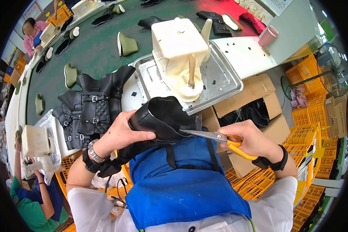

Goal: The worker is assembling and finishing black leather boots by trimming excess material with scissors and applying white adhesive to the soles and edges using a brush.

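A black leather boot upper (154, 120) lies across my lap in front of the blue apron (181, 185), its wide opening facing up. My left hand (125, 129) grips it from the left, thumb along the outside. In my right hand (251, 141) is a pair of scissors (236, 149) with yellow handles. Their blades point left, and the tip meets the boot's raw edge, where a frayed dark flap (193, 123) sticks up. Whether the blades are parted is hard to make out. Left of my left hand, several black buckled boot uppers (94, 104) lie stacked.
Ahead, a metal tray (228, 73) carries a cream glue container (178, 42) with a brush (191, 71). Right of it stands an open cardboard box (255, 89) of black pieces. Olive boots (127, 44) sit on the green belt (100, 50). Yellow crates (297, 143) and a fan (332, 69) are at right; co-workers (34, 36) at left.
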`<move>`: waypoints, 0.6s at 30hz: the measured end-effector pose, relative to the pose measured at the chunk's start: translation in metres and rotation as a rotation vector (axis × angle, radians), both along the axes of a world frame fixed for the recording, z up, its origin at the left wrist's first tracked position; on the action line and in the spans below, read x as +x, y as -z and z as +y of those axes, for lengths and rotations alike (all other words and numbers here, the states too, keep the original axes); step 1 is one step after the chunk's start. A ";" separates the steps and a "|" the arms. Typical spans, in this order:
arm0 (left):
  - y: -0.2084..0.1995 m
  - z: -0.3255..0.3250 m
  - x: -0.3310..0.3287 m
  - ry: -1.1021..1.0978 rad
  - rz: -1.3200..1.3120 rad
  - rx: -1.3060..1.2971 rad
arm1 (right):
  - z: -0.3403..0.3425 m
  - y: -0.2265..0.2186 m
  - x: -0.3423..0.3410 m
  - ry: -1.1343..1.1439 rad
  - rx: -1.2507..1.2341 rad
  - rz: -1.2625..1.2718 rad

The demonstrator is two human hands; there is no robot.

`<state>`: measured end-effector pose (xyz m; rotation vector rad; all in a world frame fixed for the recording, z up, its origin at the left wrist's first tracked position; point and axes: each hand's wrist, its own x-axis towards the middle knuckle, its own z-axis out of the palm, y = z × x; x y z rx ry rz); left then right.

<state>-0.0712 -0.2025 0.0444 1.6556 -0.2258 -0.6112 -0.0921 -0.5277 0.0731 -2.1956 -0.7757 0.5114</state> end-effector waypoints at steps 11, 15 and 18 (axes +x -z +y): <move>0.000 -0.005 0.003 0.009 -0.050 0.028 | -0.003 -0.001 -0.004 0.073 -0.044 -0.187; -0.006 -0.008 0.004 0.021 -0.090 0.031 | -0.006 -0.004 -0.001 0.054 -0.048 -0.178; -0.009 -0.009 0.004 0.027 -0.108 0.052 | -0.006 -0.005 0.000 0.038 -0.027 -0.162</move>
